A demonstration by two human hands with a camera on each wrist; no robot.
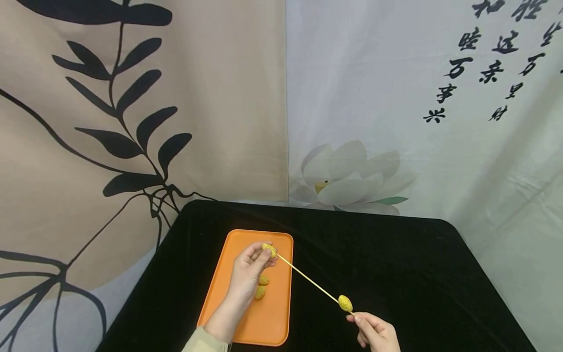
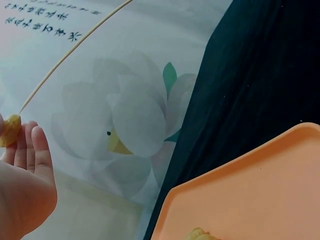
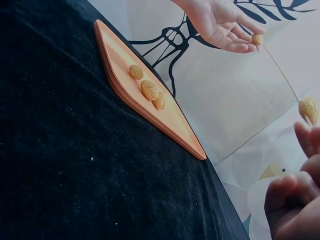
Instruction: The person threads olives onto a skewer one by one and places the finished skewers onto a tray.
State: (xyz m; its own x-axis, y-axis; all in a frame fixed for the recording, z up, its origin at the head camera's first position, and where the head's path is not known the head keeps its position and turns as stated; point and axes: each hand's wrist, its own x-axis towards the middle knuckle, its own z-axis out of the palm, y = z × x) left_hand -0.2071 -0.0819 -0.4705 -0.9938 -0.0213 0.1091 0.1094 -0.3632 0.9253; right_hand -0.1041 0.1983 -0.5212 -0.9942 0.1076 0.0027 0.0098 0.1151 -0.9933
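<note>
My left hand (image 1: 250, 274) pinches a small yellow oval piece (image 1: 269, 250), wrinkled like a preserved fruit, between thumb and fingers above the tray. The tip of a thin wooden skewer (image 1: 308, 278) meets that piece. Over the black cloth, my right hand (image 1: 376, 332) grips the skewer's lower end. A second yellow piece (image 1: 345, 303) is threaded on the skewer just ahead of the right fingers. Several similar pieces (image 3: 149, 90) lie on the orange tray (image 1: 272, 318); in the head view the left hand and wrist partly cover them.
A black cloth (image 1: 396, 264) covers the table, with the tray at its left side. Behind the table hangs a curtain (image 1: 237, 98) printed with dark leaves, a pale flower and characters.
</note>
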